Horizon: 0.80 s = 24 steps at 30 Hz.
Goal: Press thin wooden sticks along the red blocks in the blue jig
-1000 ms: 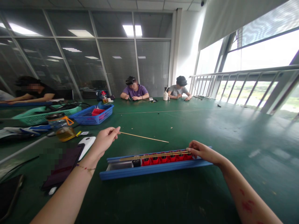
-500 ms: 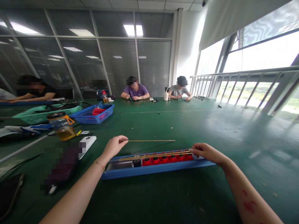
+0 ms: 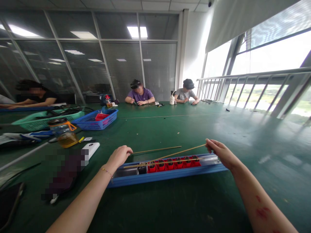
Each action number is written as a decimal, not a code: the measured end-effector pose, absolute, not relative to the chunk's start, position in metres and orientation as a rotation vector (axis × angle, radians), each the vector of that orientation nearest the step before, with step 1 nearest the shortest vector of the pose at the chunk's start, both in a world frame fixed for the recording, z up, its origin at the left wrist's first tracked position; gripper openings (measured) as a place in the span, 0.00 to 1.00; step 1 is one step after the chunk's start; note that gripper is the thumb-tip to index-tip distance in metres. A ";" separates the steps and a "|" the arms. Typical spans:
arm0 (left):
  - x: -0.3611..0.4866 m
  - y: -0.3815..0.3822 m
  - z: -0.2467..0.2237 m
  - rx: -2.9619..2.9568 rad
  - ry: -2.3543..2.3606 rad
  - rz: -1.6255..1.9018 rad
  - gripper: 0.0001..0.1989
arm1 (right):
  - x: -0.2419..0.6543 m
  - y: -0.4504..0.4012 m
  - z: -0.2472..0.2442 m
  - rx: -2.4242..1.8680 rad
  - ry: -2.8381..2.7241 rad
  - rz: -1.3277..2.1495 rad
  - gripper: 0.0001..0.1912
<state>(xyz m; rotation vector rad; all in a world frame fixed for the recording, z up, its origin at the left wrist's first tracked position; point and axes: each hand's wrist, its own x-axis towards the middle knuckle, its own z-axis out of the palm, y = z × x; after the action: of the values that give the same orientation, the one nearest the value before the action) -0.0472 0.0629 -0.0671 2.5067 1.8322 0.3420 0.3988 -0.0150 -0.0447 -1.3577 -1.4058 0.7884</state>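
Note:
My left hand [image 3: 121,155], past the tray's left end, pinches one end of a thin wooden stick [image 3: 157,149] that points right, low over the table. At the right, my right hand [image 3: 218,149] grips the raised end of a second thin stick [image 3: 186,150]. That stick slants down to the left over the long blue tray [image 3: 170,177]. Another thin stick [image 3: 176,161] lies along the tray, across a row of several red holders [image 3: 161,166] with black pieces in them. A black block [image 3: 142,169] sits left of the red row.
On the left are a phone-like white item [image 3: 91,150], a jar of amber liquid [image 3: 66,137], a blue basket [image 3: 97,120] and a green basket [image 3: 31,121]. People sit across the green table [image 3: 150,129]. A dark phone [image 3: 11,204] lies at lower left.
My right hand has lifted one stick's end up and away from the stick lying on the tray. The left hand's stick now tilts up slightly to the right.

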 end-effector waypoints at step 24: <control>-0.046 0.062 -0.070 2.460 1.824 0.353 0.12 | 0.398 0.014 -0.067 -1.682 -1.727 0.430 0.23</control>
<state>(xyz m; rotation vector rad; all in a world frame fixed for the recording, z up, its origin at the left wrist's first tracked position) -0.0456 0.0620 -0.0704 2.4599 1.8238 0.3534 0.3978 0.0136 -0.0666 -1.6817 -1.7268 0.4301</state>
